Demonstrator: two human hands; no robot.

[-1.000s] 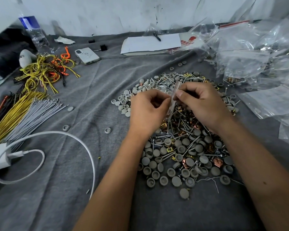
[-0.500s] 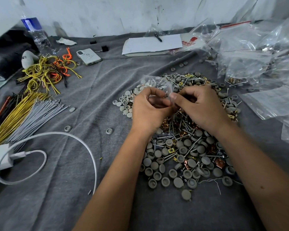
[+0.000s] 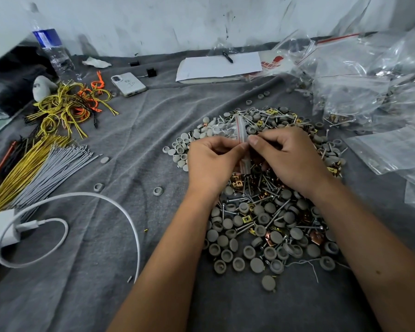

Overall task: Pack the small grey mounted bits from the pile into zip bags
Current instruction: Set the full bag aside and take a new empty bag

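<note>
Both hands, left [image 3: 212,161] and right [image 3: 289,159], pinch a zip bag [image 3: 242,130] by its mouth, above the pile [image 3: 261,224]. If either pinch slips, I'd expect its bits to spill.

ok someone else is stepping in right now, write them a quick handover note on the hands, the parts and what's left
Left hand and right hand both pinch a small zip bag at its red-lined top, above the pile.
The bag holds some pale parts; whether its zip is closed cannot be told.
The pile of grey bits, mixed with screws and clips, lies on the grey cloth under the hands.
Clear bags lie at right, some with parts inside.
Left: seal this bag if needed and set it aside, then bag the large pile.
</note>
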